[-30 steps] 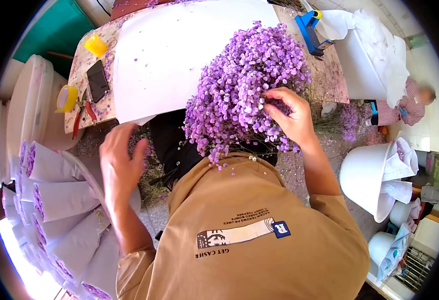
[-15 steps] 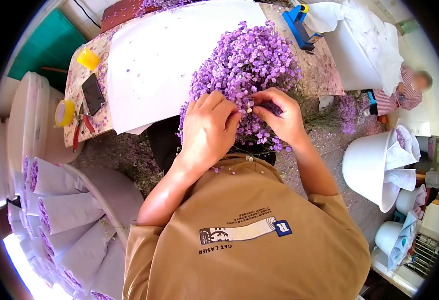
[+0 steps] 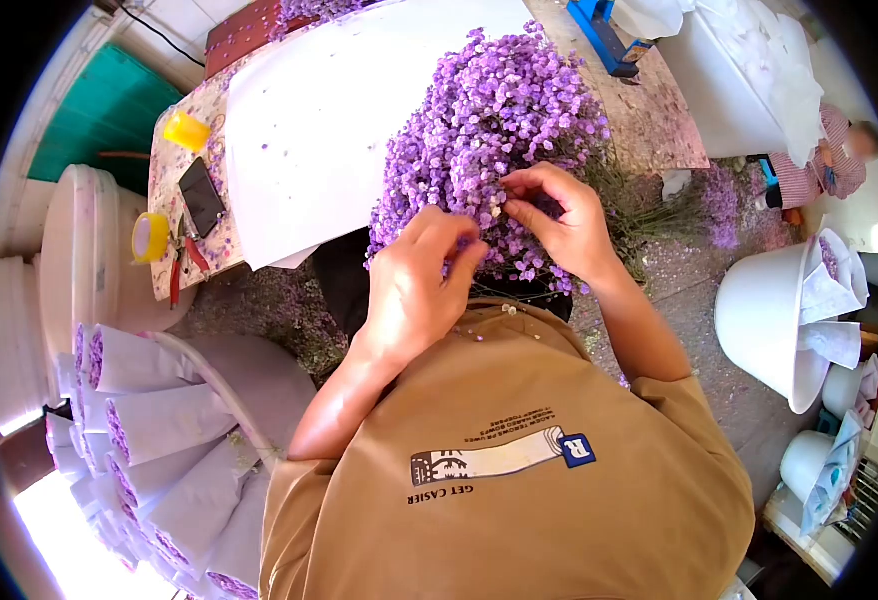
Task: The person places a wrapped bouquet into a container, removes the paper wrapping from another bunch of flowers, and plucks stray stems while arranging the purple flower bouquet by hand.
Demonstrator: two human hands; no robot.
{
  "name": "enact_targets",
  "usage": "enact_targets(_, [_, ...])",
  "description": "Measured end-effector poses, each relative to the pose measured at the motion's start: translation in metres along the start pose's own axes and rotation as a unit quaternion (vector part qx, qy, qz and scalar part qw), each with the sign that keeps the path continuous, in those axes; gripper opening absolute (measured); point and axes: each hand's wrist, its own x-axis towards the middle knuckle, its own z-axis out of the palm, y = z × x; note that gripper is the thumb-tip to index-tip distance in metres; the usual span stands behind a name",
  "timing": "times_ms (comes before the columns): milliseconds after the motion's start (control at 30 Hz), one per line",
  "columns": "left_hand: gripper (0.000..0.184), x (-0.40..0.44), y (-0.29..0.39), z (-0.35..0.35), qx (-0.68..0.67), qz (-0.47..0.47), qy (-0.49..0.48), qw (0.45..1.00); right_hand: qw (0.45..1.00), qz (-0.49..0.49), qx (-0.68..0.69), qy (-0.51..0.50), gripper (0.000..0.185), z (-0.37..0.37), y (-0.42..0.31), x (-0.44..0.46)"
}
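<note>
A large bunch of small purple flowers (image 3: 489, 110), like baby's breath, rests across my lap, its thin green stems (image 3: 659, 215) fanning out to the right. My left hand (image 3: 414, 280) lies at the near left side of the bunch, fingers curled and thumb drawn toward the index finger; whatever they pinch is too small to make out. At the near middle of the blooms, my right hand (image 3: 564, 220) pinches a flower sprig between thumb and index finger. A small pale bloom (image 3: 497, 211) shows by those fingertips.
White paper sheets (image 3: 309, 130) cover the table ahead. To their left lie a phone (image 3: 201, 197), red-handled pliers (image 3: 191, 255) and yellow tape rolls (image 3: 151, 238). A blue tape dispenser (image 3: 607, 40) stands right. Paper-wrapped bunches (image 3: 174, 420) fill a tub; a person (image 3: 834, 160) sits far right.
My left hand has moved slightly down, away from the blooms, its fingers less buried. The right hand stays pinching at nearly the same spot. The whole view has shifted slightly.
</note>
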Motion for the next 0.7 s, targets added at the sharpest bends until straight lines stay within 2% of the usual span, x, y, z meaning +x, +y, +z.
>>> enact_targets(33, [0.012,0.000,-0.007,0.005,0.036,0.050,0.015,0.998,1.000,0.000,0.000,0.002,0.024,0.000,0.000,0.000])
enact_targets(167, [0.006,-0.002,-0.012,0.003,-0.011,0.066,0.034,0.997,1.000,0.005,0.015,0.005,0.024,-0.001,-0.001,0.000])
enact_targets(200, [0.004,-0.004,-0.009,-0.001,-0.172,-0.035,0.032,0.984,1.000,0.011,0.017,0.003,0.024,-0.001,-0.002,0.000])
enact_targets(233, [0.002,-0.005,-0.007,-0.005,-0.327,-0.136,0.028,0.935,1.000,0.011,0.019,0.005,0.024,-0.001,-0.002,0.000])
enact_targets(267, [0.004,-0.001,-0.003,-0.014,-0.411,-0.170,-0.002,0.895,1.000,0.012,0.013,0.000,0.024,-0.001,-0.001,0.000])
enact_targets(300, [0.007,0.002,-0.007,-0.018,-0.458,-0.158,-0.031,0.874,1.000,0.012,0.008,-0.004,0.024,0.000,-0.001,0.000])
enact_targets(400, [0.014,0.011,0.010,-0.008,-0.174,-0.118,-0.055,0.976,1.000,0.018,0.006,-0.006,0.024,0.003,0.002,-0.001])
enact_targets(433, [0.019,0.015,0.014,-0.003,-0.067,-0.070,-0.058,0.994,1.000,0.017,0.006,-0.006,0.024,0.002,0.001,-0.001])
enact_targets(500, [0.024,0.020,0.011,0.015,0.099,0.058,0.025,0.993,1.000,-0.003,0.008,0.001,0.024,0.002,0.000,-0.001])
enact_targets(633, [0.014,0.020,-0.004,0.027,0.092,0.085,0.064,0.990,1.000,-0.009,0.007,0.010,0.024,0.001,0.000,-0.001])
enact_targets(667, [0.009,0.019,-0.002,0.023,0.046,0.099,0.058,0.992,1.000,-0.018,0.002,0.009,0.023,0.000,0.000,0.000])
enact_targets(700, [0.008,0.013,-0.004,0.019,-0.023,0.075,0.053,0.996,1.000,-0.027,-0.003,0.006,0.023,0.000,0.000,0.000])
